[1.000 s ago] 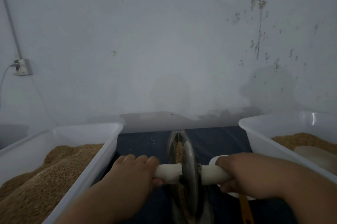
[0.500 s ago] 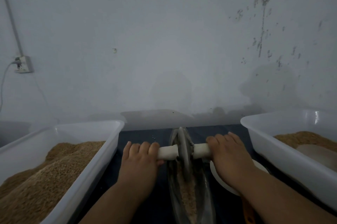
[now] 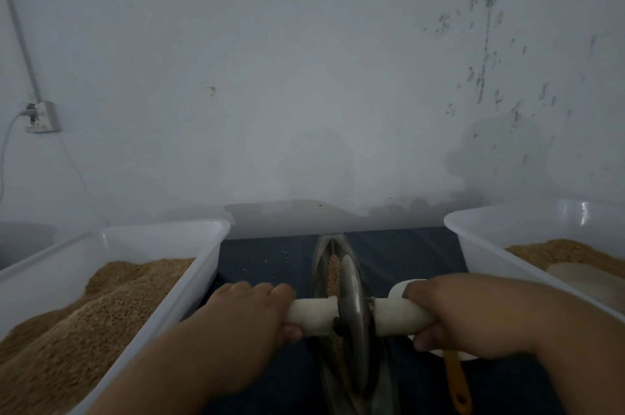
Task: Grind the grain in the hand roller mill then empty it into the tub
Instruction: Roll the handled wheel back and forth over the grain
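A metal roller wheel (image 3: 351, 320) stands upright in a narrow boat-shaped metal trough (image 3: 321, 255) on the dark cloth. Brown grain (image 3: 334, 271) lies in the trough on the far side of the wheel. A white handle bar (image 3: 313, 315) runs through the wheel's hub. My left hand (image 3: 247, 316) grips the bar's left end. My right hand (image 3: 453, 313) grips its right end. A white tub (image 3: 169, 235) heaped with grain stands to the left. Another white tub (image 3: 480, 222) with finer brown meal stands to the right.
Under my right wrist lies a white dish with an orange-handled tool (image 3: 456, 381). A few loose grains (image 3: 282, 252) dot the dark cloth. The grey wall (image 3: 304, 93) rises just behind the trough, with a socket box (image 3: 40, 117) at the left.
The wheel was near me, rolled to the trough's far end, and has now come back toward me with both hands on the bar. More grain shows beyond the wheel.
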A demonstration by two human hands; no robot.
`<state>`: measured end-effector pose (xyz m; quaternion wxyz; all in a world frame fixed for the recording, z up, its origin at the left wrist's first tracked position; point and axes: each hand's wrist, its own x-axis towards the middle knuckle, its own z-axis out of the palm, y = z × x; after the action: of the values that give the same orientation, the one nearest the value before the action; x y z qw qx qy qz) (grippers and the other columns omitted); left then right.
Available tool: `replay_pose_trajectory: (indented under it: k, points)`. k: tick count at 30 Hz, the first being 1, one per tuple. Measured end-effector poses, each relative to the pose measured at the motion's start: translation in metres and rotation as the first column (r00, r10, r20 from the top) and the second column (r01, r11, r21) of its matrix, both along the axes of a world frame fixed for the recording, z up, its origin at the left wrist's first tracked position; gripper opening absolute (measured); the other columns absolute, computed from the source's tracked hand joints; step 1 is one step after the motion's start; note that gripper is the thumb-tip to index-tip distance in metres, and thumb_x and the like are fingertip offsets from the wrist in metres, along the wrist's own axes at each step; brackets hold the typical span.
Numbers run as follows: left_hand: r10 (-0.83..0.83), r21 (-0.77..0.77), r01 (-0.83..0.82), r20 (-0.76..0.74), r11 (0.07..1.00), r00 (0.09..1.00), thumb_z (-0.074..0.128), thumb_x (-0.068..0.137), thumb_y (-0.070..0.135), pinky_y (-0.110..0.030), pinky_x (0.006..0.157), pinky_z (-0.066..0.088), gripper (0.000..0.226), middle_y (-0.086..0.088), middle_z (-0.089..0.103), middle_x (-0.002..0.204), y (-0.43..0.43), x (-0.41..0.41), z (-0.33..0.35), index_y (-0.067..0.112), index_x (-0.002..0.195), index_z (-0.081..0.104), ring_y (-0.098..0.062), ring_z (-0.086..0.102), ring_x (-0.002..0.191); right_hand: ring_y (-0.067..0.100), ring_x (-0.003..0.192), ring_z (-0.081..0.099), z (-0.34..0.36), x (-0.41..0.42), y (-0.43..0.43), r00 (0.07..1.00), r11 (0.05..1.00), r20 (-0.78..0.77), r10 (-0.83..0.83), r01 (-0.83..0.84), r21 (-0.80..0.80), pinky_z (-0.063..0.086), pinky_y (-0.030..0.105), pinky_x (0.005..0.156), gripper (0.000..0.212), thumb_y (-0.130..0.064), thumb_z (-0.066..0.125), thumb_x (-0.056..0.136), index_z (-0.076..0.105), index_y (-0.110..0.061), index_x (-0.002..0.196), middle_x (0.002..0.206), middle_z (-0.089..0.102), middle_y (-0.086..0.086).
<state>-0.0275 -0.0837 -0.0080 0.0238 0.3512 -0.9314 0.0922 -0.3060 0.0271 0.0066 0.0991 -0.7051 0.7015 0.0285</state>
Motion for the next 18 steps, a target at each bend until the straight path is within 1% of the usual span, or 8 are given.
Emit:
replay_pose_trajectory:
  k: [3, 5, 7, 9, 11, 14, 16, 18]
  points:
    - [0.028, -0.05, -0.029, -0.031, 0.998, 0.999, 0.029, 0.097, 0.061, -0.032, 0.084, 0.034, 0.033, 0.011, 0.051, 0.116, -0.008, -0.007, -0.006, 0.037, 0.117, 0.038, -0.013, 0.046, 0.095, 0.01, 0.09, 0.058, -0.01, -0.001, -0.013, 0.999, 0.996, -0.028, -0.03, 0.027, -0.082, 0.049, 0.032, 0.082, 0.027, -0.049, 0.061, 0.091, 0.052, -0.027, 0.103, 0.1, 0.06, -0.006]
    - [0.063, -0.12, -0.071, -0.065, 0.99, 0.996, 0.028, 0.098, 0.059, -0.034, 0.088, 0.036, 0.035, 0.009, 0.051, 0.117, -0.019, -0.016, -0.015, 0.035, 0.121, 0.038, -0.016, 0.047, 0.099, 0.01, 0.088, 0.057, -0.022, -0.003, -0.027, 0.996, 0.975, -0.063, -0.056, 0.041, -0.218, 0.048, 0.032, 0.08, 0.025, -0.048, 0.061, 0.091, 0.05, -0.027, 0.099, 0.099, 0.059, -0.007]
    - [0.118, -0.181, -0.136, -0.109, 0.974, 0.987, 0.028, 0.099, 0.056, -0.038, 0.098, 0.034, 0.037, 0.007, 0.05, 0.121, -0.031, -0.026, -0.027, 0.033, 0.127, 0.036, -0.019, 0.047, 0.106, 0.013, 0.09, 0.057, -0.034, -0.005, -0.042, 0.988, 0.921, -0.12, -0.101, 0.047, -0.386, 0.047, 0.033, 0.08, 0.025, -0.047, 0.06, 0.092, 0.05, -0.027, 0.102, 0.101, 0.059, -0.007]
    - [0.173, -0.204, -0.211, -0.192, 0.956, 0.966, 0.034, 0.098, 0.054, -0.046, 0.113, 0.023, 0.041, 0.006, 0.049, 0.125, -0.039, -0.036, -0.039, 0.031, 0.132, 0.037, -0.021, 0.046, 0.114, 0.016, 0.093, 0.057, -0.048, -0.006, -0.058, 0.96, 0.843, -0.239, -0.147, -0.005, -0.538, 0.042, 0.032, 0.078, 0.023, -0.045, 0.054, 0.095, 0.051, -0.027, 0.109, 0.105, 0.059, -0.005]
    - [0.196, -0.206, -0.258, -0.277, 0.944, 0.941, 0.049, 0.094, 0.05, -0.055, 0.115, 0.02, 0.043, 0.002, 0.056, 0.119, -0.042, -0.043, -0.046, 0.026, 0.13, 0.05, -0.025, 0.052, 0.111, 0.02, 0.091, 0.056, -0.059, -0.006, -0.07, 0.939, 0.771, -0.272, -0.209, -0.013, -0.637, 0.033, 0.034, 0.076, 0.023, -0.04, 0.051, 0.096, 0.054, -0.026, 0.114, 0.103, 0.059, -0.003]
    - [0.162, -0.258, -0.263, -0.354, 0.93, 0.921, 0.067, 0.085, 0.043, -0.061, 0.109, 0.03, 0.041, -0.002, 0.063, 0.106, -0.041, -0.045, -0.05, 0.019, 0.118, 0.064, -0.029, 0.059, 0.098, 0.022, 0.09, 0.055, -0.065, -0.005, -0.076, 0.945, 0.739, -0.219, -0.242, 0.033, -0.673, 0.033, 0.036, 0.079, 0.029, -0.042, 0.05, 0.094, 0.057, -0.024, 0.115, 0.101, 0.059, -0.001]
    - [0.207, -0.215, -0.276, -0.296, 0.937, 0.933, 0.056, 0.091, 0.048, -0.057, 0.114, 0.024, 0.043, 0.001, 0.059, 0.115, -0.036, -0.043, -0.045, 0.024, 0.126, 0.056, -0.026, 0.054, 0.107, 0.019, 0.092, 0.054, -0.065, -0.007, -0.073, 0.941, 0.756, -0.237, -0.24, 0.028, -0.654, 0.032, 0.034, 0.079, 0.031, -0.049, 0.048, 0.095, 0.052, -0.028, 0.116, 0.104, 0.058, -0.004]
    - [0.241, -0.18, -0.281, -0.215, 0.943, 0.946, 0.038, 0.097, 0.054, -0.05, 0.118, 0.013, 0.043, 0.007, 0.049, 0.127, -0.033, -0.039, -0.042, 0.031, 0.134, 0.039, -0.021, 0.045, 0.118, 0.016, 0.091, 0.053, -0.059, -0.007, -0.065, 0.952, 0.791, -0.239, -0.193, 0.006, -0.612, 0.03, 0.032, 0.073, 0.03, -0.053, 0.051, 0.094, 0.05, -0.03, 0.112, 0.104, 0.058, -0.007]
